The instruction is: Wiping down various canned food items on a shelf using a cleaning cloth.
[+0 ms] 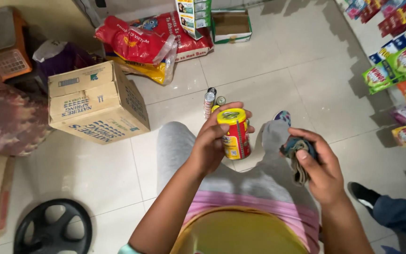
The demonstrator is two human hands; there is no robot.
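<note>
Right now your left hand [211, 141] is wrapped around the small yellow-lidded red and yellow tin can [234, 133] at frame centre, held upright above your knees, while your right hand [319, 164] is closed on a crumpled grey-blue cloth [299, 155] just right of it. Likely the can slips if your fingertip hold on its smooth wall loosens, dropping onto the 3 slim cans [212, 99] standing on the white tiled floor [269, 66] above it. You have open floor at upper centre, but the brown cardboard box [97, 101] crowds the left and the shelf of colourful sachets [402, 61] edges the upper right.
</note>
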